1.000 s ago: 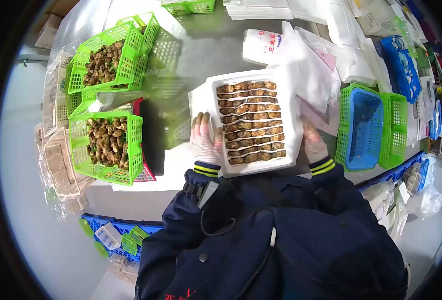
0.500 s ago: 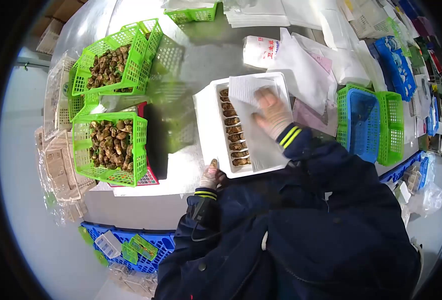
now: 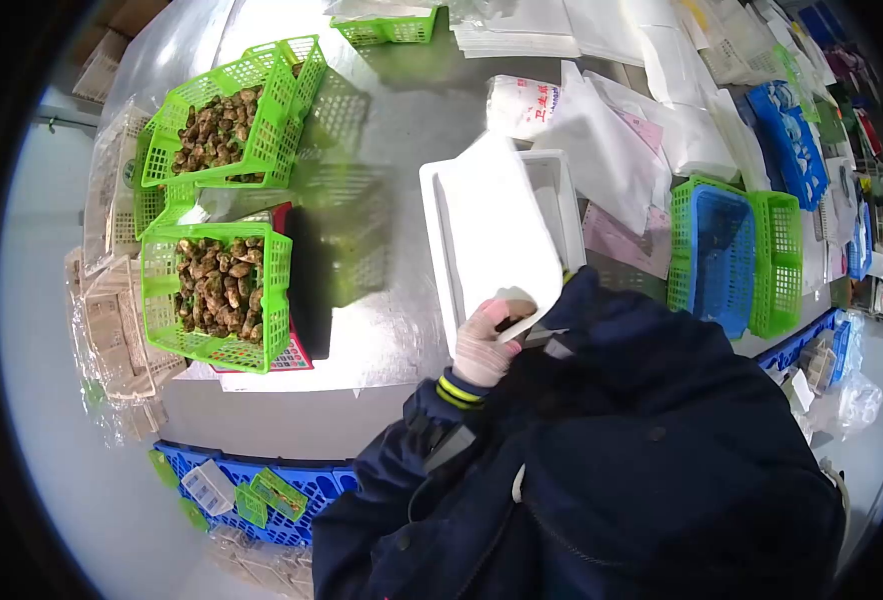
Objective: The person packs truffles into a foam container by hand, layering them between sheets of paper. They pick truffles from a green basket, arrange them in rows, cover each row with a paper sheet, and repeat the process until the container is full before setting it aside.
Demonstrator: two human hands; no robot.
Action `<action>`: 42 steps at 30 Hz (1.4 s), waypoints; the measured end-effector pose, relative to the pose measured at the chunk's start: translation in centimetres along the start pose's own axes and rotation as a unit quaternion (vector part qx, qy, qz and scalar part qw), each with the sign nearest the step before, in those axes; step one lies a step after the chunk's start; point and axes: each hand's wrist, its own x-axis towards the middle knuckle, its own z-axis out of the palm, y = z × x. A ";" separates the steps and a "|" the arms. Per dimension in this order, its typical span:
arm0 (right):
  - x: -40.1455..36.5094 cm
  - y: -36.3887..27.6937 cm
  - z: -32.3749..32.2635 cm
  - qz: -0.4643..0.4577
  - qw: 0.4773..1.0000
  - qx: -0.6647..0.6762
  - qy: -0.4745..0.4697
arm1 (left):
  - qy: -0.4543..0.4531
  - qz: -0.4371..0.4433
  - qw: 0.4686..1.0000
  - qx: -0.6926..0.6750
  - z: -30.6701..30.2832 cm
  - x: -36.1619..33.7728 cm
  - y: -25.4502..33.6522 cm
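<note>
Gripping white foam lid (image 3: 492,230) w/ left hand (image 3: 484,345), tilted over box (image 3: 560,195), right hand hidden

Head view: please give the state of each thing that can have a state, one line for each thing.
white foam lid, tilted, raised over the box, held by its near edge.
white foam box, partly covered by the lid, contents hidden.
left hand, gloved, gripping the lid.
right hand, out of sight.
near green basket, filled with brown pieces.
far green basket, filled with brown pieces.
blue basket, nested inside the outer green basket.
</note>
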 end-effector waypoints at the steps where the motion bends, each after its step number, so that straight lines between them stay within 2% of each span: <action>1: -0.4 0.2 -2.0 0.088 0.949 0.302 0.020 | -0.003 0.017 0.997 0.076 0.7 0.7 -0.4; 2: -0.4 0.3 -3.8 0.164 0.801 0.574 0.038 | -0.004 0.017 0.997 0.074 1.2 1.4 -0.7; 3: 0.5 -1.3 -5.9 0.261 0.810 0.516 0.096 | -0.035 0.027 0.987 0.154 1.5 2.1 -1.1; 4: -0.2 -1.0 -8.2 0.132 0.981 0.115 0.080 | -0.069 0.035 0.969 0.233 1.7 2.6 -1.4; 5: 0.7 0.8 -10.5 0.309 0.918 0.221 0.115 | -0.073 0.035 0.969 0.235 2.0 3.2 -2.4; 6: 0.2 -3.9 -10.3 0.274 0.905 0.277 0.168 | -0.118 0.001 0.924 0.365 2.3 4.0 -3.6; 7: -0.3 -2.5 -12.4 0.283 0.905 0.265 0.175 | -0.159 -0.032 0.858 0.486 2.4 4.5 -4.7; 9: -1.1 -3.7 -14.1 0.274 0.906 0.295 0.131 | -0.173 -0.018 0.856 0.486 2.7 4.7 -5.0; 10: -1.7 -4.7 -13.5 0.333 0.900 0.232 0.158 | -0.164 -0.007 0.875 0.455 3.1 4.5 -4.8; 11: -2.1 -4.0 -12.9 0.336 0.897 0.236 0.163 | -0.155 0.003 0.893 0.422 3.4 4.1 -4.4; 12: -2.3 -3.1 -12.3 0.320 0.939 0.036 0.119 | -0.176 -0.012 0.895 0.409 3.4 4.0 -3.3; 13: -2.2 -2.3 -11.9 0.289 0.940 -0.166 0.069 | -0.179 -0.011 0.894 0.411 3.1 3.9 -2.5; 14: -1.7 -7.4 -10.8 0.300 0.915 -0.257 0.077 | -0.186 0.024 0.910 0.370 2.7 3.4 -2.0; 15: -1.9 -7.2 -10.7 0.301 0.916 -0.255 0.078 | -0.192 0.059 0.923 0.328 2.5 2.9 -1.6; 16: -2.1 -6.8 -10.4 0.219 0.914 -0.318 0.126 | -0.147 0.114 0.910 0.371 2.3 2.6 -1.3; 17: -1.9 -7.1 -10.2 0.133 0.899 -0.379 0.173 | -0.148 0.116 0.909 0.372 2.3 2.9 -1.4; 19: -2.0 -7.7 -9.0 0.039 0.931 -0.320 0.172 | -0.012 0.187 0.858 0.479 2.5 4.0 -2.2; 21: -1.8 -7.9 -6.8 0.088 0.966 -0.234 0.064 | -0.006 0.178 0.861 0.476 2.7 4.5 -2.9; 23: -1.8 -7.3 -4.4 0.079 0.930 -0.356 0.046 | 0.036 0.130 0.905 0.402 2.8 4.3 -2.5; 25: -1.0 -5.2 -3.4 0.110 0.870 -0.481 0.020 | 0.047 0.119 0.907 0.401 2.2 3.8 -3.2; 27: -0.4 -4.8 -2.6 0.110 0.844 -0.526 -0.007 | 0.076 0.099 0.887 0.444 1.5 3.4 -3.6; 28: -0.1 -4.5 -2.4 0.111 0.845 -0.524 -0.007 | 0.073 0.060 0.875 0.474 1.2 3.1 -3.9; 30: 0.8 -4.4 -2.3 0.175 0.836 -0.519 -0.037 | 0.065 0.060 0.878 0.471 1.1 3.0 -4.8; 31: 0.6 -4.5 -2.1 0.174 0.835 -0.520 -0.038 | 0.058 0.062 0.880 0.467 0.9 3.0 -5.2; 33: 0.4 -5.6 -1.7 0.147 0.858 -0.491 0.043 | 0.051 0.057 0.880 0.468 0.7 3.1 -5.2; 35: 0.0 -5.8 -1.3 0.151 0.858 -0.488 0.045 | 0.014 0.064 0.876 0.478 0.7 2.9 -5.2; 37: -0.5 -4.8 -1.1 0.098 0.867 -0.484 0.069 | 0.003 0.070 0.878 0.473 0.7 3.0 -5.1; 38: -0.7 -4.2 -1.0 0.091 0.884 -0.451 0.075 | 0.002 0.080 0.864 0.498 0.8 3.2 -4.7; 41: -1.3 -1.4 -0.7 0.082 0.872 -0.466 0.121 | -0.025 0.127 0.847 0.516 0.2 3.9 -6.4; 42: -0.9 -1.2 -0.9 0.106 0.902 -0.401 0.117 | -0.011 0.143 0.850 0.507 -0.6 4.0 -6.7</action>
